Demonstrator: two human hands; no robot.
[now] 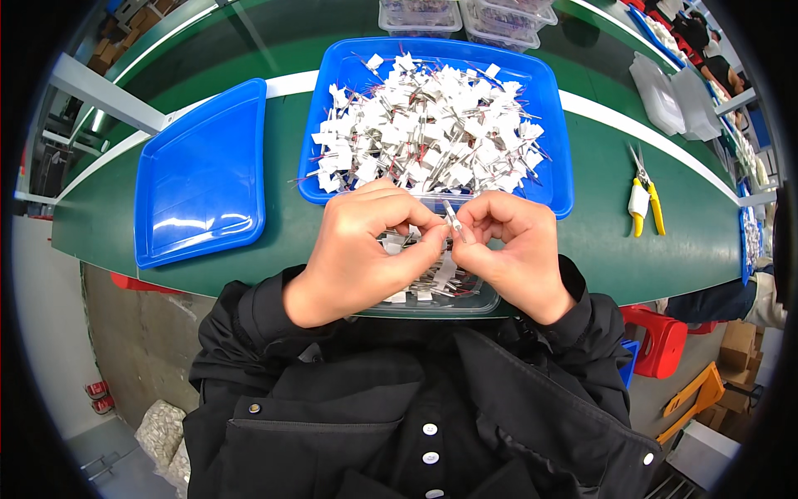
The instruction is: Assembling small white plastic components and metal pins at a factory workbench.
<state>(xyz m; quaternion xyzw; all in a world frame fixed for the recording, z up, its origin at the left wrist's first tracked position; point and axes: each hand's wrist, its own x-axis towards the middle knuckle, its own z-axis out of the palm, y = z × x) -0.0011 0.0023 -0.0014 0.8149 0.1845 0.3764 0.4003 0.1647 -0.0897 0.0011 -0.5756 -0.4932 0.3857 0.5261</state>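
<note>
Two hands meet in the head view over the near side of the table [598,258]. The left hand [442,233] has thumb and forefinger narrowed to a pinch at one side of a small white-and-grey part [452,218]; the right hand [462,229] pinches it from the other side. The part is held above a clear container [432,309], whose near rim lies close to the table's near edge and whose far rim sits just beside the blue tray [565,179]. That tray is heaped with white-tagged wired pieces [424,125], some of their wires poking past its rim.

To the left, a strip of green tabletop separates the heaped tray from a second blue tray [199,170], its near corner close to the table's edge. To the right, a wider green stretch runs from the right hand to the yellow-handled snips [638,200], which lie well apart from both hands, tips pointing away. Beyond the heaped tray, stacked clear boxes [420,21] stand near its far rim, while clear tubs [658,93] stand at the far right.
</note>
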